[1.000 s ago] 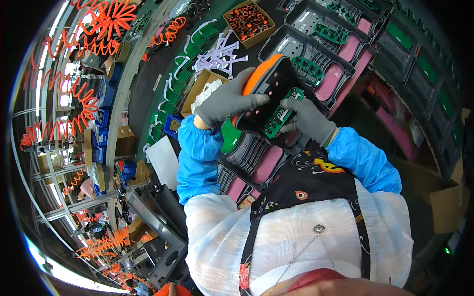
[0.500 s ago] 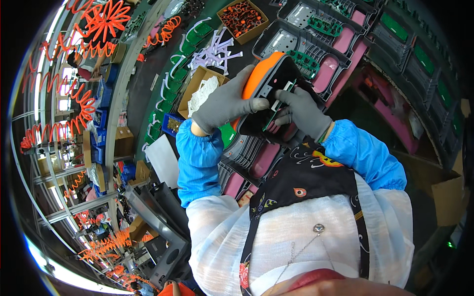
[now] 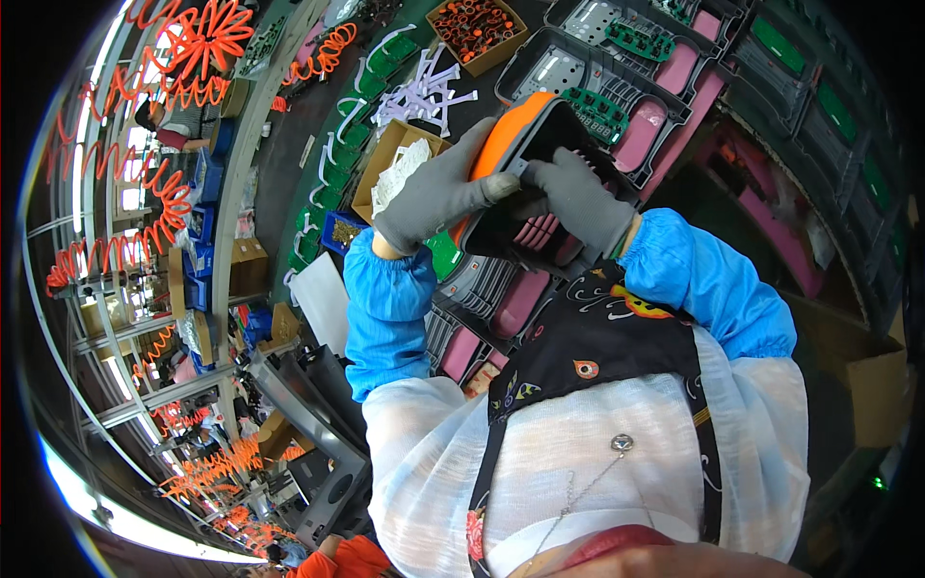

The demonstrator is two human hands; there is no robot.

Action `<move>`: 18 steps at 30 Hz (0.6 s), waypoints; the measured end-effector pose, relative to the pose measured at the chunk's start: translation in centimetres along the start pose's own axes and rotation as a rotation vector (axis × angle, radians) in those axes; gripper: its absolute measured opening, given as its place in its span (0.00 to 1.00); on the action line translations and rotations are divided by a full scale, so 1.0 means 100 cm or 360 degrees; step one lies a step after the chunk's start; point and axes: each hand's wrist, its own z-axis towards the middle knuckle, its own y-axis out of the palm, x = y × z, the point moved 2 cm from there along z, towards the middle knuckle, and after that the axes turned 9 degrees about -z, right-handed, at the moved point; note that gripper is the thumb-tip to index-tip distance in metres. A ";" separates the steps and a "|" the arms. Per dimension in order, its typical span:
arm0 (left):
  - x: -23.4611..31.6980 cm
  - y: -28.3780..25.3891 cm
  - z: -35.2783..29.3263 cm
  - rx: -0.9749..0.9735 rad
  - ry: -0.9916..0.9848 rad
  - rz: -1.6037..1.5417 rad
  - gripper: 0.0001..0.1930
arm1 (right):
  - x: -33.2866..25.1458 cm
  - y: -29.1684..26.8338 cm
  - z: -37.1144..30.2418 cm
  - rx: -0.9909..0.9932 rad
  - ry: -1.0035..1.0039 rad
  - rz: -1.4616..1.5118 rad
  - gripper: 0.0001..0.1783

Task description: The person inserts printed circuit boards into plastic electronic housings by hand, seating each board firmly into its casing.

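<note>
My left hand (image 3: 438, 197), in a grey glove, is wrapped round the left side of an orange and black plastic housing (image 3: 513, 133), its thumb over the near rim. The housing is tilted, its dark hollow inside turned toward my right. Into that hollow reaches my right hand (image 3: 581, 200), also gloved, its fingers bent and pressed together close to the left thumb. What the right fingers hold, if anything, is hidden. Just beyond the housing, a green circuit board (image 3: 595, 116) lies in an open grey case shell.
More grey case shells with pink parts (image 3: 525, 301) line the bench below and beyond my hands. To the left stand a cardboard box (image 3: 387, 154) with white pieces, white ribbon cables (image 3: 424, 91) and a row of green boards (image 3: 339, 144). A box of orange-black rings (image 3: 479, 31) sits farther back.
My right hand has shifted left within the housing, toward the left thumb. The green board edge with a white connector seen at its fingers is now out of sight. The left hand keeps its grip.
</note>
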 end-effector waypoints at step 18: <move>-0.039 0.004 0.011 0.0474 -0.0113 0.0288 0.40 | 0.040 0.003 0.062 0.0157 -0.1289 -0.1528 0.28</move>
